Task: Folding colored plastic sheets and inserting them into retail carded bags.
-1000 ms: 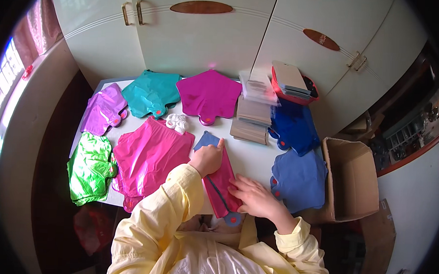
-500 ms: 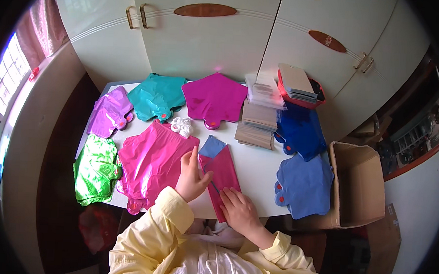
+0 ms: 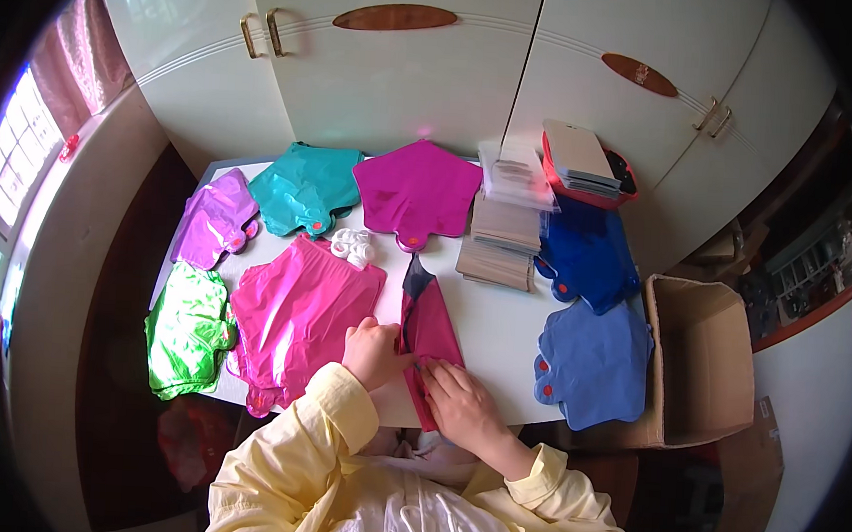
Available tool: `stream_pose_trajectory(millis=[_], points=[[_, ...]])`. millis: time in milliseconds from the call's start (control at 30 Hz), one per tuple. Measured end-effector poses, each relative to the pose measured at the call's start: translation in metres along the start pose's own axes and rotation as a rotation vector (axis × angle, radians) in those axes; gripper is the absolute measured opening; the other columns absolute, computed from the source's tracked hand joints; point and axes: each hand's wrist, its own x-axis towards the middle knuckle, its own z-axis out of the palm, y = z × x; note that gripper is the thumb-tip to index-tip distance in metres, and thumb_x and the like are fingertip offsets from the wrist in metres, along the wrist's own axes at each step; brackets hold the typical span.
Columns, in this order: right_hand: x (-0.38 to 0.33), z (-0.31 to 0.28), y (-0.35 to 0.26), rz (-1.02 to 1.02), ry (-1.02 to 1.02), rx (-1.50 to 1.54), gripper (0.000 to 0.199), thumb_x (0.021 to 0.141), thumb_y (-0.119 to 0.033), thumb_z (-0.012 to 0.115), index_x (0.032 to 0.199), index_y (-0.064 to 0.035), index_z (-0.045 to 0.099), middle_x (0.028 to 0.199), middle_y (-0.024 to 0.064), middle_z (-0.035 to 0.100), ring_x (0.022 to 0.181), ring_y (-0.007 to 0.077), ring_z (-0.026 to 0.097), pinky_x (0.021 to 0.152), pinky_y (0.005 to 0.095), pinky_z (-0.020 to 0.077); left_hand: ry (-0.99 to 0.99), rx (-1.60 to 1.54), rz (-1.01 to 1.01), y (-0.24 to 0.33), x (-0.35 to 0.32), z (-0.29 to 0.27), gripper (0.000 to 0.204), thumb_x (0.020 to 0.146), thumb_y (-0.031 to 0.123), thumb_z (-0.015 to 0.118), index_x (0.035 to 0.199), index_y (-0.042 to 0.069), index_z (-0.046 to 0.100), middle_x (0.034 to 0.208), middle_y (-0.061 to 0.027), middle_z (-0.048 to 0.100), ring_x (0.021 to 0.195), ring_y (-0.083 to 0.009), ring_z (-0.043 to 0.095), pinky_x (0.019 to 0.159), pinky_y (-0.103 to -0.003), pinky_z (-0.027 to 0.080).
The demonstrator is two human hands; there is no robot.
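A magenta foil balloon, folded into a long narrow wedge, lies flat on the white table in front of me. Its far tip looks dark grey-blue. My left hand is closed at the fold's left edge, with the fingers curled and thumb pointing toward the other hand. Across the near half lies my right hand, palm down and fingers stretched flat on the foil. A pile of glossy pink foil balloons sits just beyond my left hand.
Around the table lie green, purple, teal, magenta, dark blue and light blue foil balloons. White string, grey cards and a red basket stand farther back. A cardboard box is at right.
My left hand has lowered and curled onto the balloon's left edge; before, its index finger pointed up. The light-blue tip now appears darker and narrower, the left edge folded inward. My right hand stays put.
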Motion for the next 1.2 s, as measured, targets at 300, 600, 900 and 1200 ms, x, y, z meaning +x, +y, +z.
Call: stream_pose_trajectory(millis=[300, 600, 900, 1200], points=[[0.018, 0.006, 0.015, 0.010, 0.038, 0.069, 0.037, 0.083, -0.015, 0.057, 0.116, 0.0004, 0.057, 0.121, 0.0134, 0.055, 0.112, 0.0277, 0.051, 0.096, 0.0370, 0.0423, 0.132, -0.015, 0.034, -0.007, 0.015, 0.006, 0.029, 0.067, 0.034, 0.073, 0.070, 0.007, 0.062, 0.068, -0.0061, 0.062, 0.083, -0.0254, 0.057, 0.069, -0.043, 0.039], [0.027, 0.012, 0.026, 0.038, 0.115, 0.239, 0.024, 0.078, -0.003, 0.054, 0.099, -0.0003, 0.065, 0.102, 0.0106, 0.062, 0.094, 0.0269, 0.058, 0.084, 0.0351, 0.0476, 0.190, 0.005, 0.137, -0.007, 0.006, 0.005, 0.024, 0.069, 0.029, 0.072, 0.070, 0.008, 0.060, 0.071, -0.0035, 0.060, 0.082, -0.0236, 0.055, 0.070, -0.040, 0.038], [0.025, 0.012, 0.019, -0.019, 0.101, 0.156, 0.030, 0.078, -0.003, 0.053, 0.106, -0.0004, 0.062, 0.107, 0.0106, 0.060, 0.100, 0.0263, 0.057, 0.088, 0.0352, 0.0472, 0.264, -0.002, 0.243, -0.010, 0.001, 0.007, 0.020, 0.071, 0.027, 0.071, 0.073, 0.010, 0.061, 0.069, -0.0013, 0.058, 0.079, -0.0220, 0.053, 0.068, -0.037, 0.038], [0.024, 0.012, 0.019, 0.041, 0.163, 0.013, 0.027, 0.078, -0.008, 0.056, 0.102, 0.0015, 0.061, 0.110, 0.0130, 0.059, 0.108, 0.0266, 0.055, 0.093, 0.0341, 0.0455, 0.264, -0.044, 0.221, -0.011, 0.003, 0.010, 0.018, 0.069, 0.024, 0.072, 0.071, 0.009, 0.062, 0.071, -0.0007, 0.058, 0.080, -0.0219, 0.054, 0.069, -0.036, 0.039]])
